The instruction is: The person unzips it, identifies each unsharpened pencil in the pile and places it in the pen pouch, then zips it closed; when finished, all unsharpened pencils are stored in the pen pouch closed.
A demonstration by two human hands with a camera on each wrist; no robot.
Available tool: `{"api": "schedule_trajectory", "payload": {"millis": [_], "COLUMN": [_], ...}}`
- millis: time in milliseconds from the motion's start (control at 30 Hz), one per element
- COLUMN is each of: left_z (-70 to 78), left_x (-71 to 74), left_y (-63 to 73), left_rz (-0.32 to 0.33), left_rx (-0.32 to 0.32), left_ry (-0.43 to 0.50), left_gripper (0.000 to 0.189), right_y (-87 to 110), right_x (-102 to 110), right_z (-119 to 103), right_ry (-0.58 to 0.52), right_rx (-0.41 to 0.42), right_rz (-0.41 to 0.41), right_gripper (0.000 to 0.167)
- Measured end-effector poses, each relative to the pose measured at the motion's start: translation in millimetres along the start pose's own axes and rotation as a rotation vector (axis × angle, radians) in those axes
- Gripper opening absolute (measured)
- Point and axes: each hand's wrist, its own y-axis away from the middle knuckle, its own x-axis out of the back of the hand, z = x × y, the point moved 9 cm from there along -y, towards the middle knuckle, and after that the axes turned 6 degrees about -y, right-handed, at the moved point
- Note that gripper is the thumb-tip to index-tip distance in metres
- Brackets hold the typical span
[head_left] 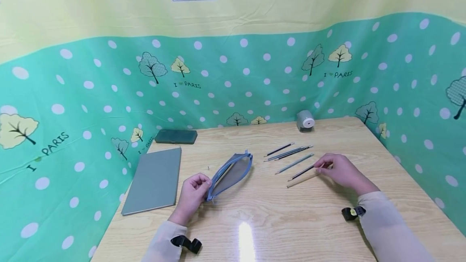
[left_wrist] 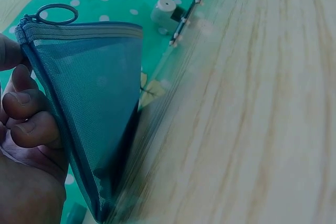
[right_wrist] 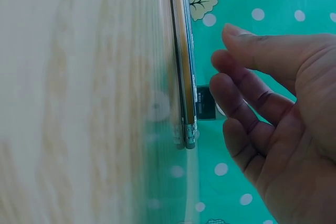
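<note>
My left hand [head_left: 194, 193] grips the near end of a blue mesh zipper pouch [head_left: 233, 177], whose mouth gapes; something slim and long [head_left: 223, 174] shows inside it. A pull ring [left_wrist: 58, 14] sits at the zipper's end in the left wrist view. Over the eraser ends of a tan pencil [head_left: 301, 180] and a dark pencil [head_left: 301, 172] hovers my right hand [head_left: 338, 170]. Seen from the right wrist, its bent fingers [right_wrist: 241, 103] stand apart from the pencils [right_wrist: 187, 77], with nothing between thumb and fingertips.
Several more pencils [head_left: 291, 152] lie behind those two. A grey pencil sharpener [head_left: 305, 121] stands at the table's back edge. On the left are a grey notebook [head_left: 154, 181] and a dark green case [head_left: 176, 136]. Patterned cloth [head_left: 233, 76] hangs around the table.
</note>
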Motion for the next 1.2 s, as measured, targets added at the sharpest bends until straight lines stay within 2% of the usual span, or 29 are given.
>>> {"api": "schedule_trajectory", "payload": {"millis": [533,800,1033,1200], "left_z": [1.0,-0.5,1.0,0.3], "left_x": [1.0,0.6,-0.2,-0.2], "left_y": [0.7,0.1,-1.5,-0.5], "left_rz": [0.002,-0.004,-0.016,-0.016], "left_rx": [0.005,0.022,-0.004,0.006], "left_ry": [-0.004,0.0,-0.01,-0.007], "left_gripper": [0.016,0.014,0.015,0.015], "right_y": [0.8,2.3,2.0,3.7], "right_x": [-14,-16,-18,-19], "right_z": [6,4,8,7], "right_ry": [-0.006,0.017,0.025,0.022], "right_rx": [-0.061,-0.032,-0.044,-0.034], "right_rz": [-0.104,-0.129,-0.151,-0.171], "right_gripper": [0.015,0.015,0.014,0.013]}}
